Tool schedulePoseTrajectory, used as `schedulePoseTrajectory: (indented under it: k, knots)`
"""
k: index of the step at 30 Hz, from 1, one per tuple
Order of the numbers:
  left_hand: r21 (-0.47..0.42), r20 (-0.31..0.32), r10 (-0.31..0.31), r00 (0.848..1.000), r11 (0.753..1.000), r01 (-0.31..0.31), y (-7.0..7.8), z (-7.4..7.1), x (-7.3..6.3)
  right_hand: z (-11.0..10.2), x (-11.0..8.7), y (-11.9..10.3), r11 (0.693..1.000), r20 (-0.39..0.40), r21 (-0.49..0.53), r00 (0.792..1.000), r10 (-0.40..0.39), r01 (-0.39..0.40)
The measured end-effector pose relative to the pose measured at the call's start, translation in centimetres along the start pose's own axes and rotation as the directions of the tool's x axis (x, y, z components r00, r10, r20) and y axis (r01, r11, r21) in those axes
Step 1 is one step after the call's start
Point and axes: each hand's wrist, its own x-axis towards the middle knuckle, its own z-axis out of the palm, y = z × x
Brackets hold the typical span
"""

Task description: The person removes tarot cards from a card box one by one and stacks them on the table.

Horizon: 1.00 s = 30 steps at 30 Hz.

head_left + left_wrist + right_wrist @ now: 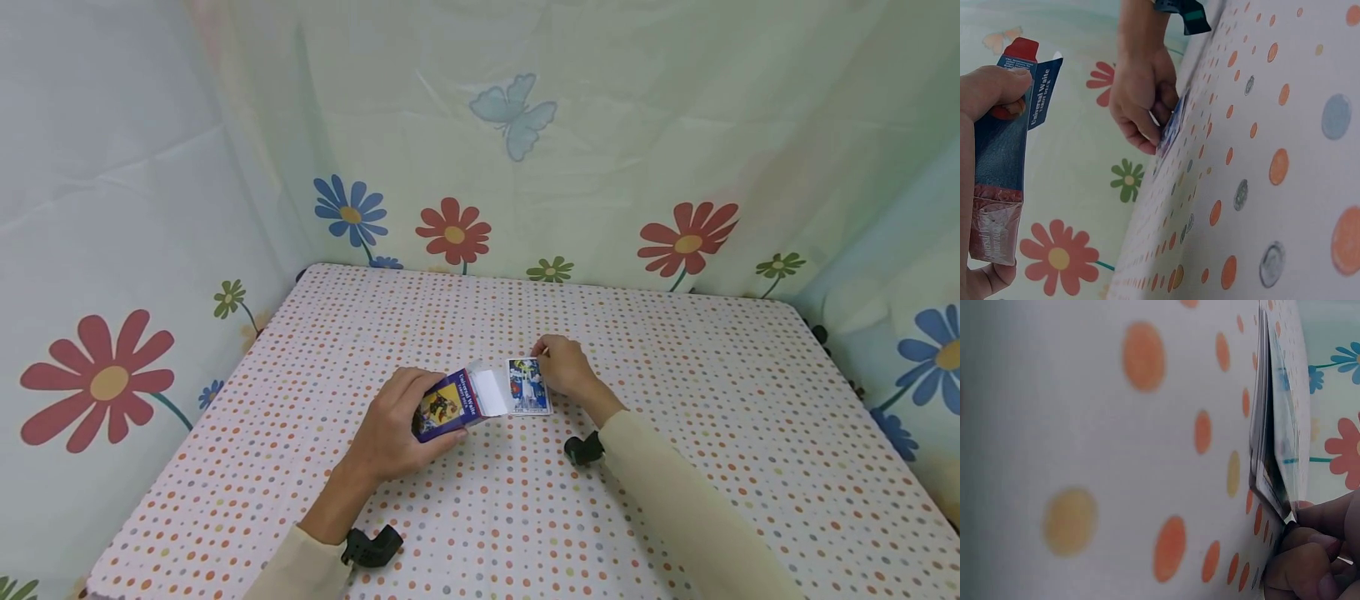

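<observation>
My left hand (393, 429) grips a purple tarot card box (442, 408) printed "Universal Waite", tilted above the table. Its end flap (491, 393) stands open toward the right, white inside. In the left wrist view, the box (1000, 144) shows its dark blue side, with a thumb across it. A thin stack of tarot cards (528, 387) lies face up just right of the flap. With bent fingertips, my right hand (566, 368) pinches the far right corner of the top card. The right wrist view shows the stack (1262, 412) edge-on, its upper layer parted from the cards beneath.
A white cloth with coloured dots covers the table (675, 400). Curtains with printed flowers and a butterfly (513, 115) hang behind and at both sides. Black wrist cameras (372, 547) are strapped to both wrists.
</observation>
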Motion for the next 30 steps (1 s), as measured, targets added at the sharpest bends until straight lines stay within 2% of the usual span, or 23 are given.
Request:
schedulePoseTrajectory:
  k: [16, 23, 30]
  knots:
    - [-0.009, -0.002, 0.013, 1.000, 1.000, -0.013, -0.16, 0.25, 0.04, -0.12, 0.39, -0.02, 0.999, 0.049, -0.052, 0.999, -0.008, 0.010]
    - [-0.009, 0.016, -0.005, 1.000, 1.000, 0.005, -0.09, 0.19, 0.05, 0.07, 0.45, -0.02, 0.998, 0.047, -0.061, 0.999, -0.010, 0.013]
    - [-0.008, 0.025, -0.012, 1.000, 1.000, 0.012, -0.08, 0.21, -0.05, 0.17, 0.37, 0.21, 0.996, 0.029, -0.064, 0.998, -0.054, 0.056]
